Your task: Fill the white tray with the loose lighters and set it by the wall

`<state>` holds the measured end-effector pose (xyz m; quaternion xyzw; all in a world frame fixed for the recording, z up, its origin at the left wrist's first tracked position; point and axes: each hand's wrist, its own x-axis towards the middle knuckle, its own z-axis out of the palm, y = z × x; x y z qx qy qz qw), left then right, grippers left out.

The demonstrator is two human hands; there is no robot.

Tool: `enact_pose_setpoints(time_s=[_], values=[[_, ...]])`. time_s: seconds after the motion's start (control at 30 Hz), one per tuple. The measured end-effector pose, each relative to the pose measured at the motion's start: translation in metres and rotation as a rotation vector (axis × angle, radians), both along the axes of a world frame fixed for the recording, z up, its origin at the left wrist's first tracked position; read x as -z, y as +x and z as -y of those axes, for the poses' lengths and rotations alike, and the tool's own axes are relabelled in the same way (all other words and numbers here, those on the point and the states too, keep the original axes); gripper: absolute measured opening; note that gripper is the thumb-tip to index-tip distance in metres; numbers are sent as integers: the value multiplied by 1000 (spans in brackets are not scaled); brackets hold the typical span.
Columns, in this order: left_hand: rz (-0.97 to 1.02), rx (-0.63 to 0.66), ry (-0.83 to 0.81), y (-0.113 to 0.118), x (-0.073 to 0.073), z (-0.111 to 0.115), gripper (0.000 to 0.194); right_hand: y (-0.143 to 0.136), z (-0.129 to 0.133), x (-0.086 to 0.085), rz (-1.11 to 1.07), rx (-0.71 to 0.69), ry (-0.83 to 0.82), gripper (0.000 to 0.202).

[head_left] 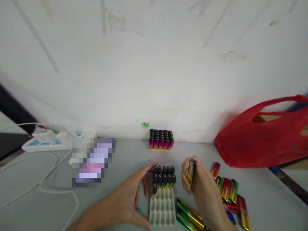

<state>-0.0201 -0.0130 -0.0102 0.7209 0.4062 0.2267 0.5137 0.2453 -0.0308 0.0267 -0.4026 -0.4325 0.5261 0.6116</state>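
My left hand [122, 199] curves along the left side of a pale moulded tray [162, 207], fingers spread, index finger near the far corner and thumb by the near one. Batteries with black tops [164, 178] and gold-green bodies stand upright in the tray's far rows, plus one at the left of the third row. Nearer cells show bare. To the right of the tray and raised above the table, my right hand [199, 179] is closed around a black-and-gold battery [192, 171]; its fingers hide whether there are more.
Loose red, green and gold batteries [226, 189] lie right of my right hand, with larger green-gold ones [189, 215] below it. A full block of purple-orange batteries [161, 140] stands by the wall. Around are a red bag [262, 138], a blurred phone [96, 162], a power strip [50, 141] and white cables [56, 165].
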Motion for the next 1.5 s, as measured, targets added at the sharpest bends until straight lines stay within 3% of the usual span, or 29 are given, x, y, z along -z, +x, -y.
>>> enact_pose_setpoints(time_s=[0.17, 0.3, 0.43, 0.57, 0.77, 0.97, 1.2, 1.37, 1.5], values=[[-9, 0, -13, 0, 1, -1, 143, 8, 15, -12, 454, 41, 386, 34], [53, 6, 28, -2, 5, -2, 142, 3, 22, -20, 658, -129, 609, 30], [70, 74, 58, -2, 5, -6, 142, -10, 23, -18, 738, -224, 696, 29], [83, 110, 63, 0, -1, -9, 140, -13, 23, -9, 887, -212, 770, 27], [88, 77, 110, 3, -6, -6, 130, -10, 25, -8, 1068, -199, 748, 29], [108, 54, 106, 1, -3, -4, 129, -11, 26, -4, 1062, -218, 736, 10], [112, 80, 88, 4, -9, -7, 128, -12, 25, -1, 1041, -230, 709, 27], [84, 61, 40, -1, 0, -4, 131, -16, 27, -1, 1067, -263, 655, 38], [57, 44, -12, -4, 7, -2, 136, -16, 30, 0, 1017, -227, 620, 34]])
